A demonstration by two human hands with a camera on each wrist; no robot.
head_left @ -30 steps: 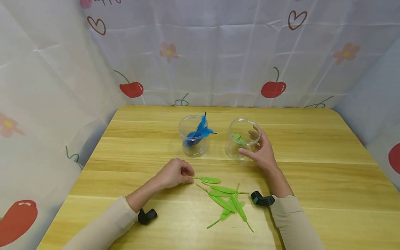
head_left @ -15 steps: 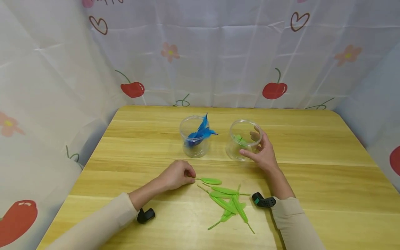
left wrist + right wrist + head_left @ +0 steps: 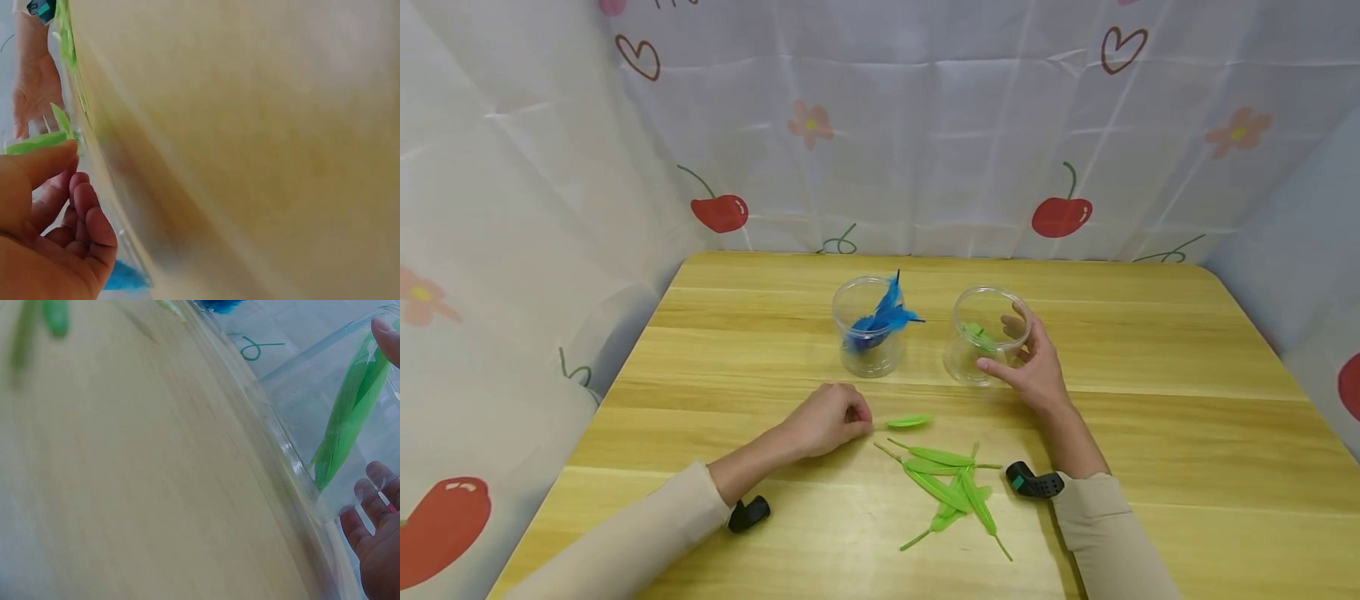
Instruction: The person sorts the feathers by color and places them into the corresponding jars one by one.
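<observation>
My left hand [image 3: 827, 421] pinches the thin quill end of a green feather [image 3: 909, 422] between thumb and forefinger, low over the table. My right hand [image 3: 1034, 367] holds a clear plastic jar [image 3: 957, 363] from its right side, thumb in front and fingers behind. Inside that jar lean green feathers [image 3: 351, 419], seen through the wall in the right wrist view. Between the forearms lies a loose pile of green feathers [image 3: 951, 492], several of them crossing one another. The left wrist view shows the curled fingers [image 3: 87, 206] of my left hand close up.
A second clear jar [image 3: 868, 367] stands left of the first, with blue feathers [image 3: 880, 321] sticking out over its rim. The wooden table [image 3: 1150, 350] ends at a printed curtain [image 3: 910, 167] behind. Each wrist carries a black camera [image 3: 1033, 481].
The feather in my left hand has risen slightly off its earlier spot above the pile. My right hand stays around the jar. The whole view has shifted a little.
</observation>
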